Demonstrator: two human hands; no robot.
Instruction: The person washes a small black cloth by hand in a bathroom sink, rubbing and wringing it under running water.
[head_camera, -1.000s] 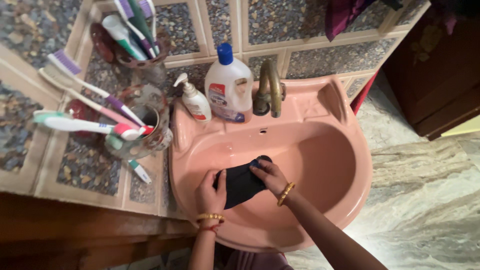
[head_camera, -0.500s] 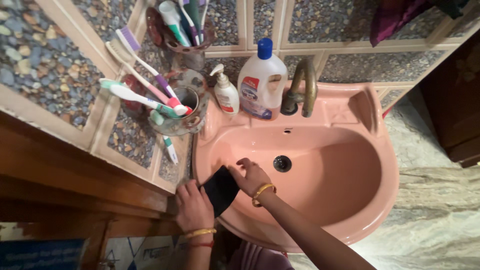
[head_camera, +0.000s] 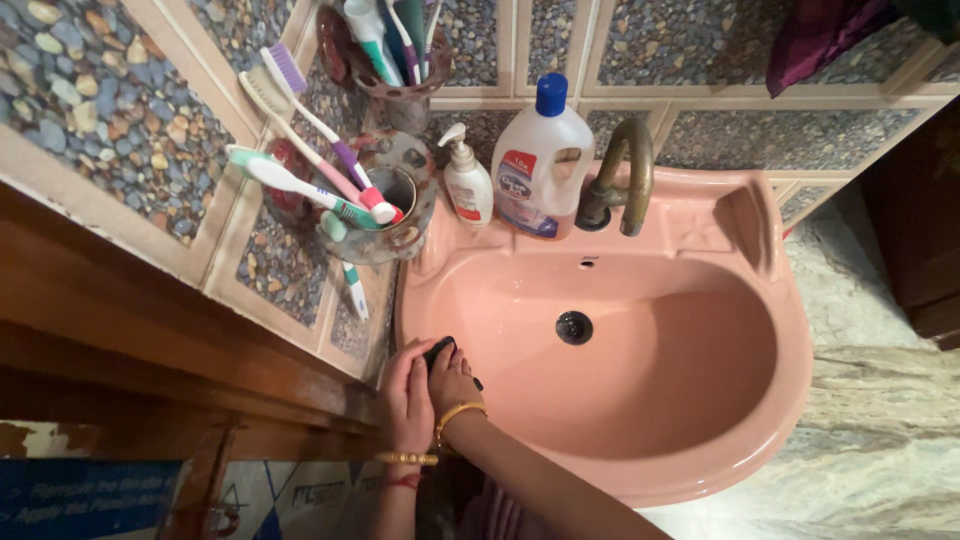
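- My 2 hands meet at the near-left rim of a pink washbasin (head_camera: 760, 300).
- My left hand (head_camera: 406, 395) and right hand (head_camera: 452, 383) have their fingers closed together on a bunched dark cloth (head_camera: 438, 348), mostly hidden beneath them.
- To wipe well, I judge I should press firmly and follow the rim's curve.
- A brass tap (head_camera: 622, 175) stands well apart, behind.

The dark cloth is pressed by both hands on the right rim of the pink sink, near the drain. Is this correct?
Not quite. In the head view, the left hand and right hand bunch the dark cloth against the left rim of the pink sink, with the drain to its right.
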